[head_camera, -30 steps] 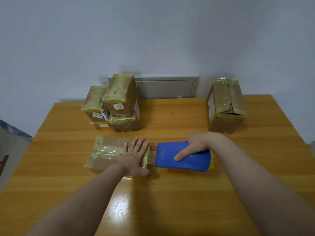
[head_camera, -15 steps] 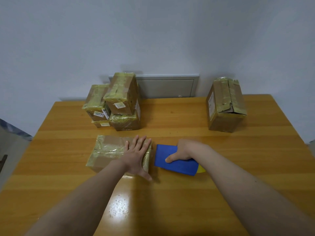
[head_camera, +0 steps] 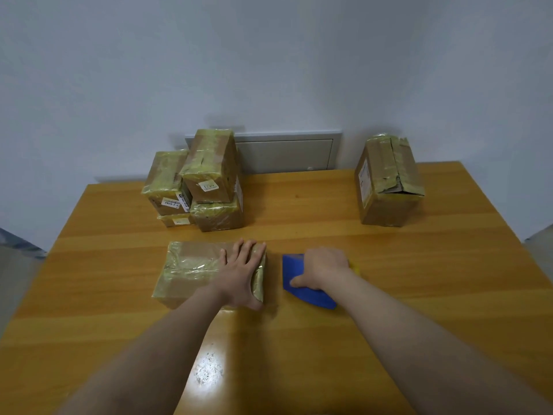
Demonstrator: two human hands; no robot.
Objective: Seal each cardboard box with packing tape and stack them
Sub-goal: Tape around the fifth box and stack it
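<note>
Left hand lies flat on taped box; right hand grips blue tape dispenser; labels on upper-left stacked boxes unreadable.

My right hand covers most of the blue tape dispenser, so I can't see the roll. Labels on the stacked boxes are too tiny to read.

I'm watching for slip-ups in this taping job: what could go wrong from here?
The left hand only presses flat on the box, so a tug from the dispenser in the right hand might drag it. The stack looks uneven; another box may tip it. The far box, its flap torn, may resist sealing.
</note>
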